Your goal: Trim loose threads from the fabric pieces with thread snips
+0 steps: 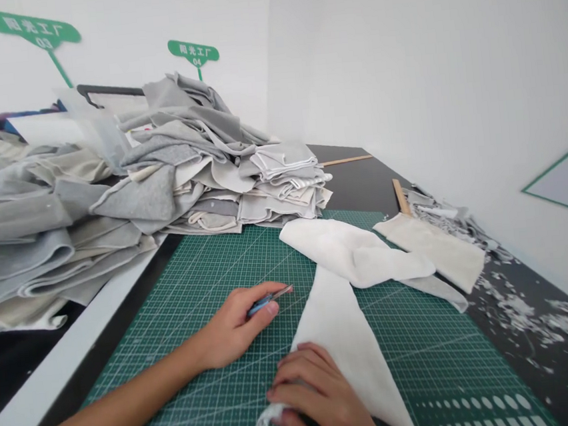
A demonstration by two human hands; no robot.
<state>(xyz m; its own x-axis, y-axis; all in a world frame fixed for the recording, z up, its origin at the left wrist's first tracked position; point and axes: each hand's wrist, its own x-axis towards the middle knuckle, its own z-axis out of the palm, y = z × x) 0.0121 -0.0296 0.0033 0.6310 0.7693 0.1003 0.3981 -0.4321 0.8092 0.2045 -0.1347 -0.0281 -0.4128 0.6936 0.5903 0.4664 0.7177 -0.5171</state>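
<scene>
Nearest, the right grip (316, 397) is curled almost closed, pressing and bunching the near end of a white cloth strip (339, 321), which runs away from it across the green cutting mat (209, 274). Just left of it and beyond, the left grip (234, 325) is closed round a blue-handled tool (267, 301), tip pointing at the strip's edge but short of it. Past both, a folded white piece (353, 253) lies across the strip's far end. Further right, scraps (524, 310) litter the desk (350, 173); far left rises a heap of grey cloth (159, 171).
</scene>
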